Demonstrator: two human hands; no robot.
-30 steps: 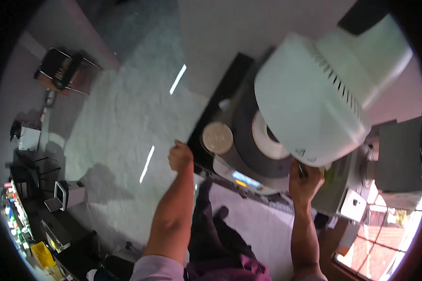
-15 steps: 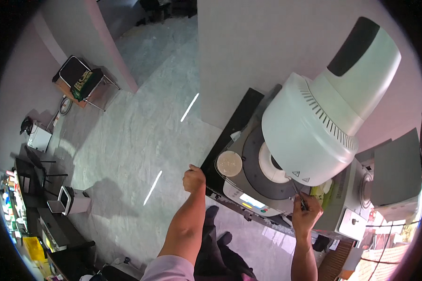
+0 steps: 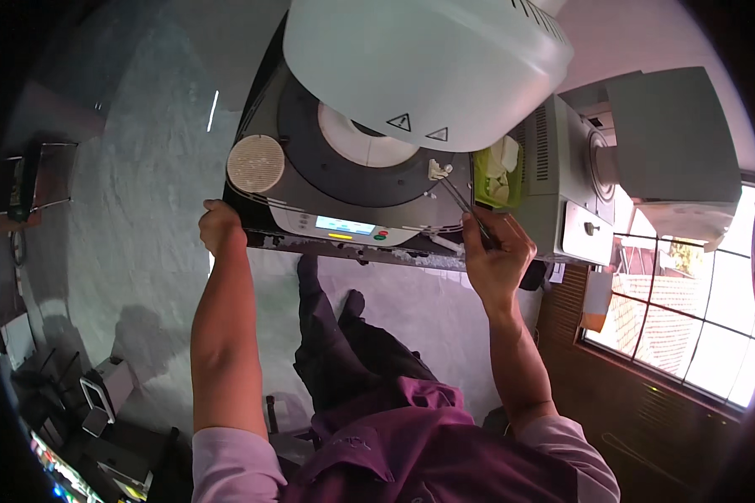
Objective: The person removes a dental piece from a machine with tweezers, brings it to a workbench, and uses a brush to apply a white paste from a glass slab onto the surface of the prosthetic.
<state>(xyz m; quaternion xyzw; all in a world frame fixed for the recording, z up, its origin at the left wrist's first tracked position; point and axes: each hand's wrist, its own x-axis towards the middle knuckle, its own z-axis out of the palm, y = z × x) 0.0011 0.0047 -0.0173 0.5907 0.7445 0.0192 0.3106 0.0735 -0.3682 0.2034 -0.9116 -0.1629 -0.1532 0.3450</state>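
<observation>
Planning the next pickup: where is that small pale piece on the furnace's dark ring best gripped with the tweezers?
Grip the small pale piece by its side edges with the tweezers, coming in low from the front right as the right hand does: it sits close under the raised white furnace hood.

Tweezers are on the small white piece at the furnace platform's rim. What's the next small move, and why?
Probably lift it slightly, straight up. The right hand holds thin metal tweezers whose tips meet the small white piece beside the round dark platform; the left hand braces the machine's front corner.
</observation>
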